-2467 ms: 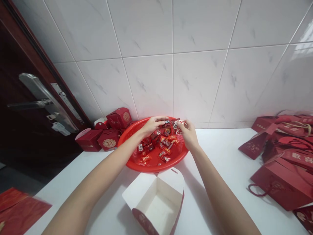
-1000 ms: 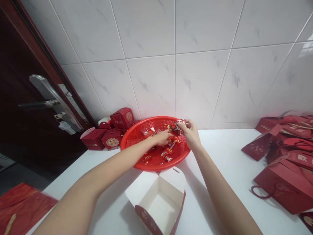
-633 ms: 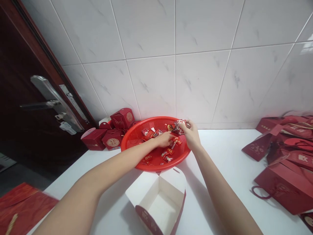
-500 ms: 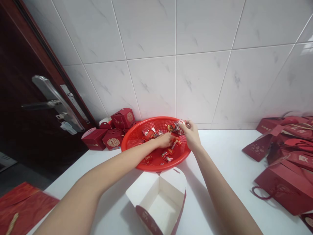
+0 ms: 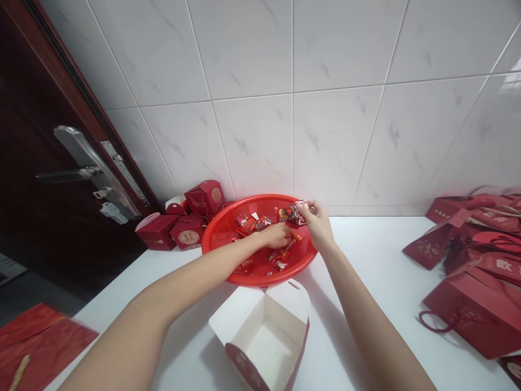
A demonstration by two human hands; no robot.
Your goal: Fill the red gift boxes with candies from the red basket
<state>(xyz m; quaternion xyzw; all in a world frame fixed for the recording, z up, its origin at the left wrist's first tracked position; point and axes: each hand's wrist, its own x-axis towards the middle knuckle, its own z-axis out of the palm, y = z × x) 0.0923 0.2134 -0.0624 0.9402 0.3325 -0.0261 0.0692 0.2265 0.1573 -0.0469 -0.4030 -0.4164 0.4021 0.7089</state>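
Observation:
My left hand reaches into a red plastic basket, its fingers pinched on a red wrapped candy; the fingertips are partly hidden. Over the basket's right rim, my right hand is closed on a few wrapped candies in red, white and dark wrappers. Several more red-wrapped candies lie in the basket around my left hand. In front of the basket, between my forearms, an open paper box shows its white inside, with no candy visible in it.
Folded red gift boxes are stacked left of the basket by the tiled wall. Several red boxes with cord handles stand at the right. A red bag is at the lower left, near a dark door.
My left hand has shifted slightly to the right among the candies, its fingers drawn more together. My right hand stays nearly still, holding its candies.

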